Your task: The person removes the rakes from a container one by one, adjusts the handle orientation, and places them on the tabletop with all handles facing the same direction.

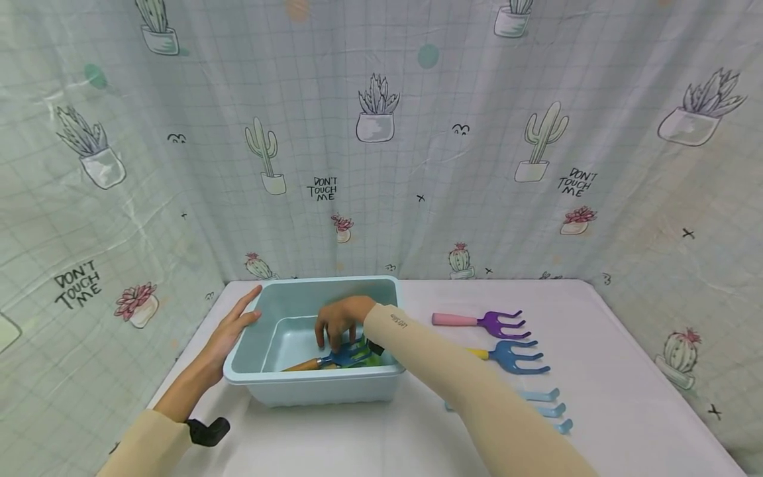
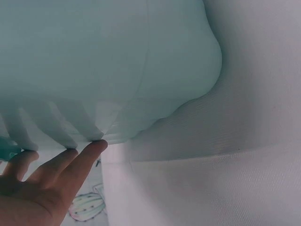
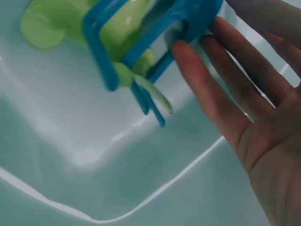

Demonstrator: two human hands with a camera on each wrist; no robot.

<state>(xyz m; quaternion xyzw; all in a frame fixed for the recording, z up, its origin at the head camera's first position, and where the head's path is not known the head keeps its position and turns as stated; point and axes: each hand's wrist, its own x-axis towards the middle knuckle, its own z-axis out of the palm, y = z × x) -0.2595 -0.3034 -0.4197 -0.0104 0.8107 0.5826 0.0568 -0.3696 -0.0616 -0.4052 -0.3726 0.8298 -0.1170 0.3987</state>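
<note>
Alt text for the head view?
A person's right hand reaches into a pale blue tub, over a blue fork, while the left hand touches the tub's rim. On the table to the right lie a purple fork, a yellow-handled fork and a light blue fork, partly hidden by a sleeve.

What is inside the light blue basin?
There are the right hand, a blue fork and green pieces. The fork partly covers the green pieces; what lies underneath cannot be seen.
</note>
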